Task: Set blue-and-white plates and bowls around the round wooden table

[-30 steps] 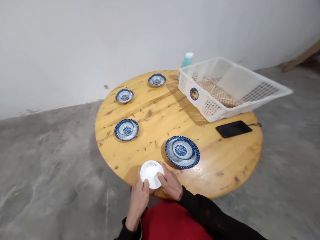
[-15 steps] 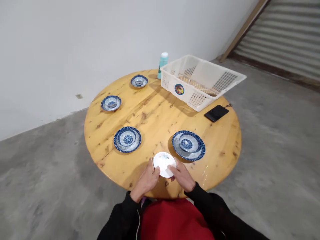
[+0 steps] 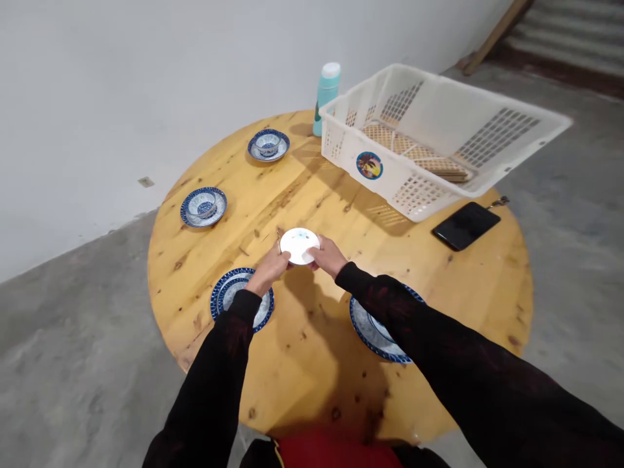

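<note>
A small round white plate (image 3: 299, 242) is held out over the middle of the table. My left hand (image 3: 272, 266) grips its left edge with the thumb on top. On the opposite edge, my right hand (image 3: 330, 255) is closed in the same way. Below my left wrist lies a blue-and-white plate (image 3: 266, 316) with a smaller dish on it, partly covered by the arm. Another blue-and-white plate (image 3: 361, 325) is half hidden under my right sleeve. Farther off, a patterned plate (image 3: 186, 214) at the left and one (image 3: 281, 152) at the back each carry a small bowl.
A white plastic basket (image 3: 390, 185) with woven pieces inside stands at the back right. Behind its left corner is a turquoise bottle (image 3: 327, 91). A black phone (image 3: 467, 225) lies near the right edge of the round wooden table (image 3: 312, 364).
Both hands have moved forward with the white plate, from the near edge to over the table's middle. My arms are stretched out farther, and the view has shifted closer to the table.
</note>
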`<state>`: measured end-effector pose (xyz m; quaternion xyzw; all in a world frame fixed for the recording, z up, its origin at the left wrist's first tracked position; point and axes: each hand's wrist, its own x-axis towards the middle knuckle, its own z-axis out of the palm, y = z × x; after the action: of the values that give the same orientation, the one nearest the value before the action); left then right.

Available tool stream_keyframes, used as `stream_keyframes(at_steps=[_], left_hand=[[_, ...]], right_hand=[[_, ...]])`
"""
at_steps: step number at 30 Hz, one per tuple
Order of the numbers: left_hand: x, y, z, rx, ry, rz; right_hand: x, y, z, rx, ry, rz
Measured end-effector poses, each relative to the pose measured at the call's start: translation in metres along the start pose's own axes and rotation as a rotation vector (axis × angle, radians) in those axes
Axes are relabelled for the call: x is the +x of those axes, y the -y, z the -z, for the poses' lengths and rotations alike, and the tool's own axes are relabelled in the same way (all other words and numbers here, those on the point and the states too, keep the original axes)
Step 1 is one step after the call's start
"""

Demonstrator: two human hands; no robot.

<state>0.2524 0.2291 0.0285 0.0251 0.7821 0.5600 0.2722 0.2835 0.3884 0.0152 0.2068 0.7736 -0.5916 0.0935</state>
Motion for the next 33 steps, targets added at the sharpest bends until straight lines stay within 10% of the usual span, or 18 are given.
stream_keyframes(at_steps=[11, 33], left_hand=[[0.095, 0.001, 0.007, -0.022, -0.109, 0.097], [0.109, 0.015, 0.028, 0.246, -0.220, -0.028]], right_hand=[[0.095, 0.003, -0.012, -0.220, -0.058, -0.015], [0.111, 0.005, 0.004, -0.658, -0.169, 0.118]])
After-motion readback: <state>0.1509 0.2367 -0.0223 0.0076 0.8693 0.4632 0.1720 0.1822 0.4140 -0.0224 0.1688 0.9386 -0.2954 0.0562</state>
